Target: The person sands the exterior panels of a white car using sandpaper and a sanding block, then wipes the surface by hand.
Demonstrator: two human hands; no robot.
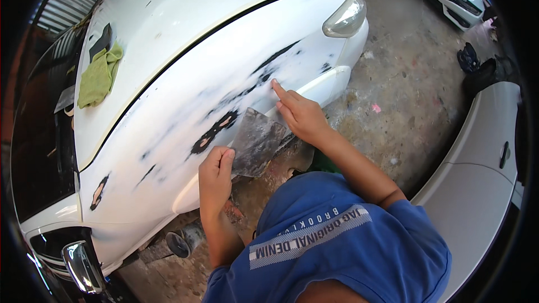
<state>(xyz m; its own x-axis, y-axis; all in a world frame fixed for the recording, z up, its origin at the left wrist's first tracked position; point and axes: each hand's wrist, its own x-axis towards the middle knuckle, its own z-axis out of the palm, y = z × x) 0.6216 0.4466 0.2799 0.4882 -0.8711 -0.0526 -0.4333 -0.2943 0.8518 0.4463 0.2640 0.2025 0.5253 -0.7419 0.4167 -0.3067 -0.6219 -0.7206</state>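
Observation:
My left hand (215, 171) grips the lower edge of a flat grey, smeared metal plate (258, 141) and holds it tilted against the side of a white car. My right hand (300, 113) lies just right of the plate with its fingers stretched out. Its fingertips touch the white fender panel (168, 106) near the wheel arch, and nothing shows in this hand. The panel has several dark sanded patches (216, 129) and grey scuffed streaks running toward the headlight (345, 14). My blue printed shirt (331, 241) fills the lower middle.
A green cloth (100, 76) and a black block (101, 39) lie on the car's bonnet. Another white car body (483, 157) stands at the right, with stained concrete floor (393, 78) between. Dark objects (477, 67) sit at the far right. A chrome part (81, 264) is at lower left.

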